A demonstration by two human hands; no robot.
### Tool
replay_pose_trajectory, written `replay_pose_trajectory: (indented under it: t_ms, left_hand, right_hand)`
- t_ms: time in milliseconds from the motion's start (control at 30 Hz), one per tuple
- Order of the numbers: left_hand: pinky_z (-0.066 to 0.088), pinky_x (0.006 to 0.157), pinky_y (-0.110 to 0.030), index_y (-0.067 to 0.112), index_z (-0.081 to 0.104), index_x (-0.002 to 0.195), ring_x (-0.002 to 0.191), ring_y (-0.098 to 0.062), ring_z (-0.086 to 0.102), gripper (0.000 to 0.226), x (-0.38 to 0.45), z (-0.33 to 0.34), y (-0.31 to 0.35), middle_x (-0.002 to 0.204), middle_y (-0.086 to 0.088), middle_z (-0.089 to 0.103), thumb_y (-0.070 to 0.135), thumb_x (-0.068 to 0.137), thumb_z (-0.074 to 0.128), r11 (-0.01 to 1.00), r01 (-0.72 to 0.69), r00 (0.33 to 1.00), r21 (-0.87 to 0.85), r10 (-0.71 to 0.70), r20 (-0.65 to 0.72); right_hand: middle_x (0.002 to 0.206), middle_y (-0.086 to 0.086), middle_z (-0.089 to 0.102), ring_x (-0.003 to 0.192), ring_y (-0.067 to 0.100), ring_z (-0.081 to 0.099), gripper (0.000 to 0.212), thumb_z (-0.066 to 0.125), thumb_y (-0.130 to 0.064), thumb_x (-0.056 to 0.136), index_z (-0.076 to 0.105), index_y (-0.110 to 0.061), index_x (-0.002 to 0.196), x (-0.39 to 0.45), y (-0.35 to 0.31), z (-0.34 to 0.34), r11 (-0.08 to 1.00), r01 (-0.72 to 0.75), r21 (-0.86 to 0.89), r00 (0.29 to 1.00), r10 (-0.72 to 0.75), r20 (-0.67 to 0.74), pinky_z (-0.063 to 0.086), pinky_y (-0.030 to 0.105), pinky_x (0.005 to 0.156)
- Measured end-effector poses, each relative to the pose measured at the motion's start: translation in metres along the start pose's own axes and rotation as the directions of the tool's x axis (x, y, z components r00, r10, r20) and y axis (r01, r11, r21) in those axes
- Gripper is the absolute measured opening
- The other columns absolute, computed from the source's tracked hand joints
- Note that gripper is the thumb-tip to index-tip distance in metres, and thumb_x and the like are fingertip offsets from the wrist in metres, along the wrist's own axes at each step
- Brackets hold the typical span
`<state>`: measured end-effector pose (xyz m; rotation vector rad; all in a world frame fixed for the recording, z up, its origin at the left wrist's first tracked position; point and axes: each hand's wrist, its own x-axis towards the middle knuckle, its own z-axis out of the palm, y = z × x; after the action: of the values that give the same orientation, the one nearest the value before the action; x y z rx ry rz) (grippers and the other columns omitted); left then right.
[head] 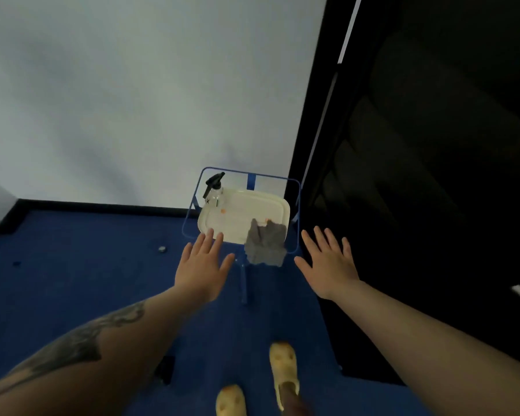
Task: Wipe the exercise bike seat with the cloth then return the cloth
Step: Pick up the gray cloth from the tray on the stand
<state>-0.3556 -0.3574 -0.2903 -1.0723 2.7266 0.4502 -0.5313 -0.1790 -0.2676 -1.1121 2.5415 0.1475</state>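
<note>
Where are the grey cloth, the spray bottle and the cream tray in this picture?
grey cloth [265, 243], head view, middle of the crumpled fabric.
spray bottle [216, 194], head view, on its clear body.
cream tray [252, 210], head view, bare middle of its floor.

A blue wire stand [298, 205] carries a cream tray [252, 207], which sits just past the fingertips of both open hands. On the tray, a clear spray bottle [214, 192] with a black trigger stands at the far corner, beyond the left hand's [201, 265] fingers. A grey cloth [265, 243] lies crumpled on the near edge and hangs over it, between the two hands, nearer the right hand's [330, 262] thumb. The stand rests on blue carpet [72, 265].
</note>
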Motion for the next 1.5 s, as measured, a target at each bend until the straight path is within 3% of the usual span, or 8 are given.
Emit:
replay_pose_trajectory:
  t_ms: [300, 567, 733, 867, 1000, 1200, 1333, 1500]
  left_hand:
    - [-0.002, 0.119, -0.036, 0.026, -0.004, 0.149, 0.145, -0.013, -0.010, 0.062, 0.082, 0.068, -0.001, 0.158, 0.004, -0.011, 0.053, 0.096, 0.015, 0.994, 0.101, 0.985, -0.042, -0.093, 0.146]
    - [-0.004, 0.118, -0.036, 0.026, -0.003, 0.149, 0.144, -0.012, -0.012, 0.062, 0.133, 0.117, -0.018, 0.158, 0.004, -0.009, 0.052, 0.096, 0.015, 0.996, 0.086, 0.984, -0.018, -0.082, 0.159]
    - [-0.004, 0.119, -0.037, 0.027, -0.004, 0.149, 0.144, -0.012, -0.014, 0.063, 0.139, 0.144, -0.023, 0.158, 0.005, -0.010, 0.053, 0.095, 0.014, 0.992, 0.120, 0.982, -0.038, -0.113, 0.149]
    - [-0.005, 0.118, -0.037, 0.028, -0.010, 0.148, 0.142, -0.012, -0.020, 0.062, 0.131, 0.156, -0.029, 0.157, 0.007, -0.014, 0.053, 0.095, 0.011, 0.994, 0.106, 0.988, -0.025, -0.102, 0.119]
    - [-0.006, 0.118, -0.037, 0.029, -0.012, 0.147, 0.142, -0.012, -0.020, 0.063, 0.130, 0.157, -0.031, 0.156, 0.007, -0.015, 0.057, 0.093, 0.004, 0.996, 0.090, 0.991, -0.023, -0.087, 0.104]
    - [-0.007, 0.118, -0.035, 0.029, -0.008, 0.148, 0.143, -0.011, -0.018, 0.061, 0.122, 0.140, -0.029, 0.156, 0.008, -0.015, 0.055, 0.095, 0.009, 0.991, 0.100, 0.992, -0.085, -0.093, 0.081]
    - [-0.007, 0.117, -0.034, 0.031, -0.008, 0.148, 0.143, -0.010, -0.017, 0.063, 0.114, 0.114, -0.029, 0.156, 0.010, -0.014, 0.057, 0.092, 0.006, 0.992, 0.070, 0.997, -0.103, -0.067, 0.029]
    - [-0.007, 0.117, -0.032, 0.032, -0.004, 0.148, 0.143, -0.008, -0.013, 0.066, 0.105, 0.067, -0.033, 0.156, 0.010, -0.008, 0.059, 0.088, 0.004, 0.994, 0.053, 0.998, -0.097, -0.057, -0.032]
  right_hand:
    - [0.164, 0.003, -0.011, 0.150, 0.023, -0.013, 0.066, 0.017, -0.054, 0.100, -0.009, -0.027, 0.154, 0.112, 0.000, 0.060, 0.994, 0.103, -0.021, 0.977, -0.097, 0.191, -0.008, 0.047, 0.121]
    - [0.164, 0.002, -0.011, 0.151, 0.022, -0.011, 0.064, 0.023, -0.047, 0.102, -0.007, -0.026, 0.155, 0.189, -0.023, 0.120, 0.982, 0.175, 0.064, 0.944, -0.186, 0.272, -0.005, 0.046, 0.122]
    - [0.165, 0.000, 0.000, 0.151, 0.021, 0.000, 0.058, 0.023, -0.040, 0.104, 0.001, -0.024, 0.156, 0.209, -0.024, 0.150, 0.976, 0.185, 0.119, 0.931, -0.213, 0.296, 0.006, 0.045, 0.122]
    - [0.155, 0.001, 0.038, 0.141, 0.020, 0.033, 0.048, 0.032, -0.030, 0.105, 0.029, -0.018, 0.151, 0.206, -0.025, 0.159, 0.945, 0.215, 0.245, 0.946, -0.264, 0.187, 0.035, 0.040, 0.108]
    - [0.120, 0.005, 0.066, 0.112, 0.025, 0.057, 0.034, 0.044, -0.026, 0.102, 0.055, -0.017, 0.132, 0.202, -0.024, 0.157, 0.941, 0.213, 0.263, 0.966, -0.243, 0.087, 0.048, 0.039, 0.082]
    - [0.100, 0.010, 0.070, 0.092, 0.030, 0.063, 0.022, 0.050, -0.022, 0.099, 0.065, -0.012, 0.111, 0.202, -0.019, 0.138, 0.945, 0.206, 0.252, 0.971, -0.230, 0.069, 0.053, 0.042, 0.072]
    - [0.091, 0.008, 0.069, 0.084, 0.027, 0.062, 0.020, 0.051, -0.022, 0.098, 0.067, -0.010, 0.095, 0.198, -0.018, 0.117, 0.942, 0.232, 0.242, 0.969, -0.244, 0.021, 0.049, 0.036, 0.062]
    - [0.094, 0.005, 0.070, 0.085, 0.025, 0.063, 0.021, 0.053, -0.028, 0.097, 0.067, -0.013, 0.102, 0.182, -0.023, 0.070, 0.927, 0.303, 0.223, 0.953, -0.299, -0.052, 0.046, 0.033, 0.064]
